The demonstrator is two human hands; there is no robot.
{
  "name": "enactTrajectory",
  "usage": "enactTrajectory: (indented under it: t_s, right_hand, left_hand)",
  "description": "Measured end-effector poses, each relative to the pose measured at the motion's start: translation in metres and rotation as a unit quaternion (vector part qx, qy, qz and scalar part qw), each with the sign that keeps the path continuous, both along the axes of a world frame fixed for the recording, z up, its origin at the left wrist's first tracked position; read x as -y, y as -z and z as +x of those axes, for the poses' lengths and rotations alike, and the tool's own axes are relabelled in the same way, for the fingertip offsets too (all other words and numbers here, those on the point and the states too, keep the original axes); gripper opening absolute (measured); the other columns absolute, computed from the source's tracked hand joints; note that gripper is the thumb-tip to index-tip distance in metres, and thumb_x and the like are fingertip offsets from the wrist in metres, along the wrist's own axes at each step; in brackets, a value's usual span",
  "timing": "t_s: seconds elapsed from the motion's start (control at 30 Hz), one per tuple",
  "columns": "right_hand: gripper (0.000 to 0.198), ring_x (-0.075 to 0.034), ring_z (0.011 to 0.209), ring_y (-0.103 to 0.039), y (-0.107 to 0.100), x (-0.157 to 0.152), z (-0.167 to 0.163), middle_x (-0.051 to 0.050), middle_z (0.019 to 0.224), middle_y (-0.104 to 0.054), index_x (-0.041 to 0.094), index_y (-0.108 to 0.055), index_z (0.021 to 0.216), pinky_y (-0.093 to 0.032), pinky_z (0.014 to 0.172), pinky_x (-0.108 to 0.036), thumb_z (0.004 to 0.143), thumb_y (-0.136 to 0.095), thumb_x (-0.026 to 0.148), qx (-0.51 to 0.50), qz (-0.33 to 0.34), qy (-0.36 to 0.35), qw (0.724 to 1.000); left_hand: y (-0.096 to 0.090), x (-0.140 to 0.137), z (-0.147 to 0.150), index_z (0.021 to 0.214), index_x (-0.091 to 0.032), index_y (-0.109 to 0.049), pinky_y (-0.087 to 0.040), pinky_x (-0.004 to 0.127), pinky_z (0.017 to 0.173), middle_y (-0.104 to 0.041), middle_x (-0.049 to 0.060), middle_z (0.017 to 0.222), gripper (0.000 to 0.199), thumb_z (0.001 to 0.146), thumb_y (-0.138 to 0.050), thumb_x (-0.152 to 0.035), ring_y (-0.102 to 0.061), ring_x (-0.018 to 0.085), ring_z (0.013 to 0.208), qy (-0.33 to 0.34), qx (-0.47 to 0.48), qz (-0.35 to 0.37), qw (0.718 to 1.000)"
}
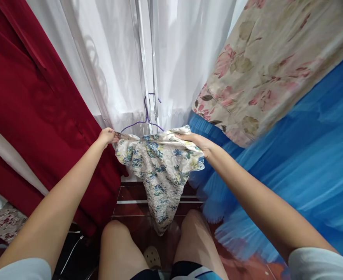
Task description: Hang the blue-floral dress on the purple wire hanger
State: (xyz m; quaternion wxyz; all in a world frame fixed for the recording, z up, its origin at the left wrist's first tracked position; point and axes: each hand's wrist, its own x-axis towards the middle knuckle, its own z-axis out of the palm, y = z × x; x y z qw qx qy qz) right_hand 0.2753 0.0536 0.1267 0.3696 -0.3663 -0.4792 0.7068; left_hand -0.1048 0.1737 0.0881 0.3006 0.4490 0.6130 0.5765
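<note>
A short-sleeved garment (162,167) with a blue, green and yellow floral print on white hangs in front of me from a purple wire hanger (146,119). The hanger's hook is at a white metal upright (154,58). My left hand (107,137) pinches the garment at its left shoulder, fingers closed. On the other side, my right hand (192,140) grips the right shoulder, its thumb on top and the other fingers hidden by the cloth. Below, the garment narrows to a point between my knees.
Dark red cloth (51,105) hangs at left, white curtains (110,50) behind. At right hang a beige floral fabric (247,77) and blue tulle (300,163). A cable (71,254) lies at lower left. A beige clog (152,257) shows on the reddish tiled floor (130,194).
</note>
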Motion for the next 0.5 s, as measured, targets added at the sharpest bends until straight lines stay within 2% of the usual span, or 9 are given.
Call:
enactTrajectory:
  t_s: [0.1,0.23,0.3,0.4,0.5]
  right_hand:
    - [0.025,-0.015,0.055,-0.069,0.001,0.000,-0.001,-0.005,0.071,-0.073,0.014,-0.064,0.116,-0.060,0.054,-0.023,0.094,-0.053,0.016,-0.018,-0.014,-0.021,1.000]
    - [0.021,-0.014,0.050,-0.066,0.003,-0.002,-0.005,-0.004,0.068,-0.071,0.015,-0.065,0.111,-0.059,0.048,-0.022,0.092,-0.057,0.017,-0.015,-0.017,-0.039,0.999]
    - [0.016,-0.015,0.050,-0.066,0.004,-0.004,-0.008,-0.004,0.067,-0.071,0.015,-0.064,0.106,-0.060,0.049,-0.024,0.092,-0.058,0.019,-0.007,-0.025,-0.042,0.999]
    - [0.013,-0.015,0.050,-0.066,0.008,-0.007,-0.010,-0.004,0.066,-0.071,0.015,-0.063,0.103,-0.061,0.051,-0.026,0.093,-0.058,0.020,-0.007,-0.033,-0.046,0.998]
    - [0.015,-0.015,0.051,-0.067,0.013,-0.010,-0.011,-0.004,0.067,-0.071,0.016,-0.064,0.105,-0.061,0.051,-0.026,0.093,-0.059,0.022,-0.012,-0.029,-0.042,0.999]
  left_hand:
    - [0.012,0.008,0.000,0.076,-0.017,-0.051,-0.059,0.036,0.060,-0.058,0.002,0.058,0.019,0.074,-0.069,-0.013,-0.065,0.017,0.055,0.014,0.012,-0.029,0.999]
    - [0.008,0.009,-0.001,0.087,-0.019,-0.049,-0.056,0.026,0.069,-0.058,0.000,0.072,0.005,0.084,-0.053,-0.017,-0.063,0.011,0.065,-0.019,0.012,0.059,0.998]
    - [0.002,0.008,-0.004,0.090,-0.020,-0.049,-0.054,0.023,0.070,-0.057,-0.001,0.076,0.007,0.084,-0.048,-0.017,-0.061,0.010,0.068,-0.040,0.003,0.099,0.994]
    - [0.000,0.006,-0.011,0.089,-0.019,-0.049,-0.052,0.023,0.069,-0.054,-0.001,0.075,0.008,0.082,-0.045,-0.018,-0.058,0.009,0.065,-0.044,-0.008,0.116,0.992]
    - [0.006,0.006,-0.015,0.084,-0.019,-0.044,-0.052,0.024,0.069,-0.050,-0.001,0.071,0.005,0.082,-0.039,-0.019,-0.056,0.010,0.064,-0.037,-0.034,0.121,0.991]
